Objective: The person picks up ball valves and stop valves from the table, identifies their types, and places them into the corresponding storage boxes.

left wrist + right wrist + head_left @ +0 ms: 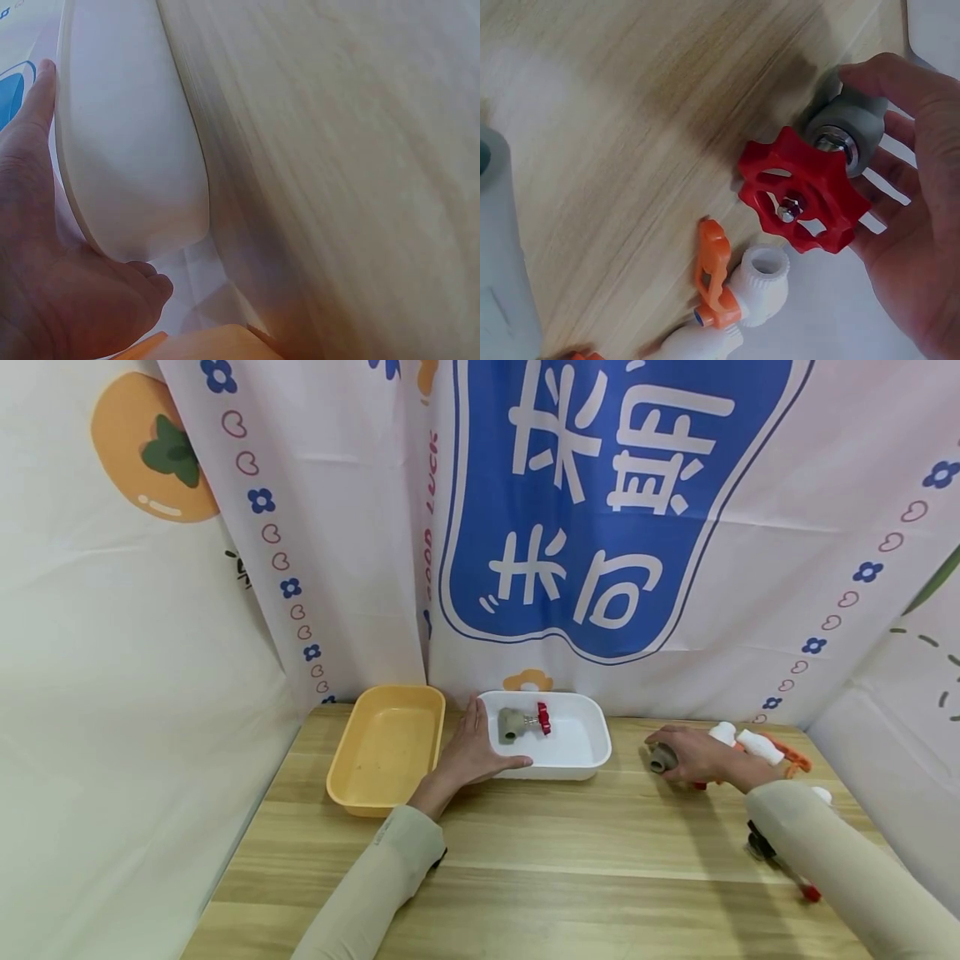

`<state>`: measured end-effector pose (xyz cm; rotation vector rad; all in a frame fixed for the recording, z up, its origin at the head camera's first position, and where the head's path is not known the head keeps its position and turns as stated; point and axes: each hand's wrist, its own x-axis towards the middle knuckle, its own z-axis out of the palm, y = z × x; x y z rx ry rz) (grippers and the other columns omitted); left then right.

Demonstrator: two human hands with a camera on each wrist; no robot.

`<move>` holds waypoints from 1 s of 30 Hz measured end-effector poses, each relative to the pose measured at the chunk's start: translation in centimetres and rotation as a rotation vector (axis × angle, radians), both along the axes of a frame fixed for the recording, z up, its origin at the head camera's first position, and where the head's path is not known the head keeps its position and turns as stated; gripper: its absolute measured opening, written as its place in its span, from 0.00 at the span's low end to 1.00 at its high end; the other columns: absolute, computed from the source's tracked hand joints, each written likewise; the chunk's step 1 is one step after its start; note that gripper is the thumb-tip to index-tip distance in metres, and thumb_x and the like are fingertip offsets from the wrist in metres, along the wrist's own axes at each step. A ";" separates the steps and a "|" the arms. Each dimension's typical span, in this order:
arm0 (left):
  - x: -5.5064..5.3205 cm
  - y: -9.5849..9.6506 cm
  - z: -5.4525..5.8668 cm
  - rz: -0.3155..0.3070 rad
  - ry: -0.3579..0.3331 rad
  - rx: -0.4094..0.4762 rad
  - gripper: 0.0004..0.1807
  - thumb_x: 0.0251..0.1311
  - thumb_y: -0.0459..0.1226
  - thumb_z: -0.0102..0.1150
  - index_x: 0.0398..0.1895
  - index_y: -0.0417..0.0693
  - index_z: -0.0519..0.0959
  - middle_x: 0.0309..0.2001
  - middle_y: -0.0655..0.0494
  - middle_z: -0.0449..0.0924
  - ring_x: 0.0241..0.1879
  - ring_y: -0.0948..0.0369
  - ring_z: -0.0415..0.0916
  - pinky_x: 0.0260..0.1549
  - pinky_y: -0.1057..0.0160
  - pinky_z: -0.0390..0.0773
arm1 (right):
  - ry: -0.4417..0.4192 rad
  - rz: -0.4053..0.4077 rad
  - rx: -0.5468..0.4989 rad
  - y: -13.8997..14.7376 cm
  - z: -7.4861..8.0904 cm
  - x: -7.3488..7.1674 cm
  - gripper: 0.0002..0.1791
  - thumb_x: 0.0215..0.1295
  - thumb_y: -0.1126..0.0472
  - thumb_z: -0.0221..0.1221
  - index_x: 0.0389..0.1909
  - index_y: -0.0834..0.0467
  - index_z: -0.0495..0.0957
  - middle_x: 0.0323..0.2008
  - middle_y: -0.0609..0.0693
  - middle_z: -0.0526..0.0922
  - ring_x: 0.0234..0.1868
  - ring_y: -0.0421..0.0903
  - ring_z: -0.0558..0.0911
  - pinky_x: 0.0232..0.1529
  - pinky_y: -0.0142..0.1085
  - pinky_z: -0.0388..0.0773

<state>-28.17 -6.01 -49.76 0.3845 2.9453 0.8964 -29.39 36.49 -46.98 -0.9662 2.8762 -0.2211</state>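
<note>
In the head view my right hand [693,754] holds a grey-brown valve [663,758] above the right part of the table. The right wrist view shows thumb and fingers around the valve's grey body [859,124], its red handwheel [802,191] toward the camera. My left hand [471,747] rests against the left end of a white tray [592,771]. Its thumb lies along the front rim, its fingers along the short side; the left wrist view shows the tray's outer wall [127,127] beside this hand. Inside the tray lies a similar valve [513,724] with a red handwheel.
Left of the white tray stands a yellow tray [386,752]. White valves with orange handles [761,747] lie at the table's back right, partly behind my right arm. A red-tipped piece [808,892] shows beside the right sleeve. A printed cloth [375,568] hangs behind the table.
</note>
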 end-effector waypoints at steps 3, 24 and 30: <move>0.0 0.0 0.1 -0.003 0.002 0.010 0.78 0.51 0.69 0.73 0.86 0.39 0.33 0.87 0.42 0.30 0.86 0.44 0.35 0.80 0.42 0.51 | -0.013 0.003 -0.009 0.1 -0.2 -0.2 0.34 0.53 0.60 0.78 0.61 0.67 0.80 0.55 0.64 0.83 0.47 0.54 0.84 0.47 0.50 0.84; -0.1 -0.1 0.0 0.012 -0.005 0.009 0.78 0.51 0.69 0.73 0.86 0.39 0.33 0.87 0.43 0.31 0.86 0.45 0.37 0.80 0.42 0.53 | 0.009 -0.005 -0.093 0.3 -1.9 -1.0 0.23 0.49 0.72 0.71 0.50 0.62 0.86 0.49 0.60 0.84 0.45 0.54 0.84 0.44 0.49 0.84; 0.0 0.1 0.0 0.011 -0.010 0.010 0.78 0.51 0.69 0.73 0.86 0.39 0.32 0.87 0.42 0.30 0.86 0.44 0.36 0.80 0.42 0.53 | -0.001 -0.021 -0.085 0.3 -1.9 -0.9 0.21 0.52 0.70 0.76 0.49 0.61 0.86 0.48 0.58 0.84 0.44 0.54 0.84 0.44 0.50 0.85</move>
